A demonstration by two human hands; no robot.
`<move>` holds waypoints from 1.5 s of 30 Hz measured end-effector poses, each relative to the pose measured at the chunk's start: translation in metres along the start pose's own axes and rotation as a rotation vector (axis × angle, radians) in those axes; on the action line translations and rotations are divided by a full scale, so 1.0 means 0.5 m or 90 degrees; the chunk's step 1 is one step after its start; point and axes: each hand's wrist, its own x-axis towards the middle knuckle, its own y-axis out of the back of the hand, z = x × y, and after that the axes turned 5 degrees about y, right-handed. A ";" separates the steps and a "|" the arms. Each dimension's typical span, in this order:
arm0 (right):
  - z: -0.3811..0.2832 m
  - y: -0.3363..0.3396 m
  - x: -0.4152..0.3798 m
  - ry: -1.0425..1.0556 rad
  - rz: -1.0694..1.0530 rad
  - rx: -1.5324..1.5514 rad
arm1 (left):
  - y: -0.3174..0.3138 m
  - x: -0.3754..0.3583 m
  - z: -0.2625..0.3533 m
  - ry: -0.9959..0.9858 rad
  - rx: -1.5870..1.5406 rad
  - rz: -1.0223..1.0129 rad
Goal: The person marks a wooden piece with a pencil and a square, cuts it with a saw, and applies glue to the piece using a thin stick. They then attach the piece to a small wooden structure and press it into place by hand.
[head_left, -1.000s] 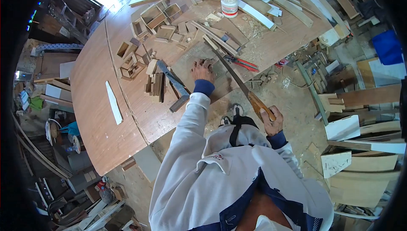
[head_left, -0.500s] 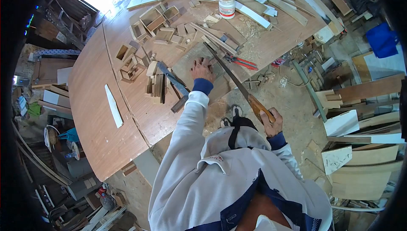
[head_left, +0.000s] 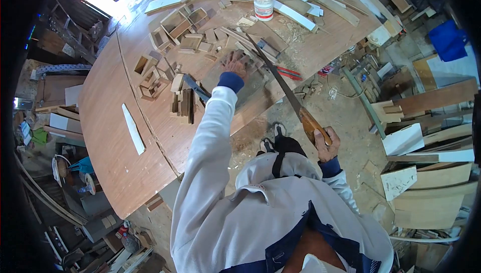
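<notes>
My right hand (head_left: 328,144) is wrapped around the wooden handle of a handsaw (head_left: 286,90). Its long blade slants up and left over the table's edge, the tip close to some narrow wood pieces. My left hand (head_left: 234,64) lies with fingers spread on a greyish flat sheet (head_left: 250,88) near that edge. Left of this hand is a blue bar-shaped tool (head_left: 196,87), partly hidden by my sleeve. Beside the tool stand thin dark wood strips (head_left: 185,106). Red-handled pliers (head_left: 289,73) lie just right of the blade.
Small wooden box frames (head_left: 176,25) and offcuts are scattered across the brown table (head_left: 107,138). A white jar (head_left: 263,7) with a stick in it stands near long boards (head_left: 290,1) at the back. A pale pointed strip (head_left: 133,128) lies left. Stacked boards (head_left: 431,173) line the right.
My left hand has slid slightly forward on the sheet, and its sleeve now covers more of the blue tool. My right hand and the saw have shifted a little; the whole view has moved slightly.
</notes>
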 end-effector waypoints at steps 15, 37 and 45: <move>0.025 0.004 -0.026 -0.021 0.015 0.009 | -0.046 -0.010 0.003 -0.068 0.097 -0.039; 0.014 -0.008 -0.033 0.031 -0.057 -0.077 | -0.106 -0.088 0.012 0.066 -0.021 0.176; -0.024 0.003 -0.013 -0.025 -0.117 0.003 | -0.100 -0.084 0.030 0.018 -0.076 0.214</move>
